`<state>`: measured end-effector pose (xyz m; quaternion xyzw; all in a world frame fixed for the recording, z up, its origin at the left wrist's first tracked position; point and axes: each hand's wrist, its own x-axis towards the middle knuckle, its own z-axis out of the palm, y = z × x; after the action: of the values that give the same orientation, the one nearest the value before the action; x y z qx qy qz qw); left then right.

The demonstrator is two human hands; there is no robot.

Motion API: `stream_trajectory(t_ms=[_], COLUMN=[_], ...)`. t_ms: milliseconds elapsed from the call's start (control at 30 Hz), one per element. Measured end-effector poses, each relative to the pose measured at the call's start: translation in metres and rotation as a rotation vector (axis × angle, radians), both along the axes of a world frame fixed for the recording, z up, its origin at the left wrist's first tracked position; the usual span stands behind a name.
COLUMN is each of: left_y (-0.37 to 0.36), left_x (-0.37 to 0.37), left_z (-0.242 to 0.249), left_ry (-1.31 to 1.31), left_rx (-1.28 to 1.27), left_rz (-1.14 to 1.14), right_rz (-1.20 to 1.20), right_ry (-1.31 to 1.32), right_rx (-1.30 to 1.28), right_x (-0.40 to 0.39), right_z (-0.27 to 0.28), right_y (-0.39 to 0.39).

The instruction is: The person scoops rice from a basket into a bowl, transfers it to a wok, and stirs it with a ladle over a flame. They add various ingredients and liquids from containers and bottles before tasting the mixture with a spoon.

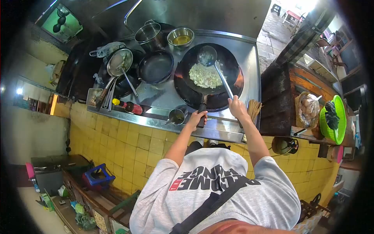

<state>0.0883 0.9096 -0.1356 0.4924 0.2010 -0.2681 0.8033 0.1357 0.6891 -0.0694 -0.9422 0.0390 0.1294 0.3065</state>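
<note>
My left hand [196, 120] is wrapped round the dark handle of a wok [186, 91] on the steel stove. Chopped pale food [205, 75], white and greenish, lies in the wok's middle. In my right hand [237, 107] is the long metal handle of a ladle [207, 55]. Its round bowl rests over the far side of the wok, beside the food. A small metal cup [177, 116] stands just left of my left hand. To the right of my right hand is a bundle of thin sticks [254, 110], perhaps a whisk brush.
On the stove [156, 102] stand a black pan [156, 67], a deep pot [148, 34], a bowl of yellowish liquid [180, 37], strainers [120, 62] and a red-labelled bottle [130, 107]. A wooden counter at right holds a green basket [339, 121] and a bagged bundle [309, 107].
</note>
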Motion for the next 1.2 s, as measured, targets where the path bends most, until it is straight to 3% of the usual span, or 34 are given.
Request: stream_trajectory(t_ms=[167, 467, 567, 600, 733, 867, 967, 1067, 1200], left_y=[0.001, 0.001, 0.002, 0.003, 0.005, 0.006, 0.007, 0.006, 0.008], left_x=[-0.003, 0.0, 0.002, -0.001, 0.003, 0.003, 0.005, 0.008, 0.007], left_z=[-0.005, -0.004, -0.009, -0.01, -0.008, -0.01, -0.014, -0.016, -0.018], left_ry=[-0.026, -0.064, -0.076, -0.071, -0.096, -0.083, -0.08, -0.084, -0.07], left_rx=[0.008, 0.025, 0.029, 0.027, 0.038, 0.031, 0.027, 0.033, 0.01], left_rz=[-0.038, -0.021, -0.026, -0.029, -0.056, -0.058, -0.077, -0.096, -0.099], right_rz=[-0.121, -0.171, -0.124, -0.224, -0.206, -0.257, -0.234, -0.25, -0.218], right_ry=[-0.006, 0.061, 0.034, 0.079, -0.004, 0.007, 0.18, 0.124, 0.124], right_rx=[-0.033, -0.095, -0.17, -0.12, -0.162, -0.088, -0.097, -0.12, -0.167], right_x=[0.001, -0.017, -0.003, -0.003, -0.001, -0.007, 0.002, -0.01, -0.01], right_z=[-0.044, -0.008, -0.051, -0.013, 0.017, -0.014, -0.024, 0.002, -0.006], right_y=[0.001, 0.021, 0.012, 0.024, 0.037, 0.041, 0.039, 0.046, 0.039])
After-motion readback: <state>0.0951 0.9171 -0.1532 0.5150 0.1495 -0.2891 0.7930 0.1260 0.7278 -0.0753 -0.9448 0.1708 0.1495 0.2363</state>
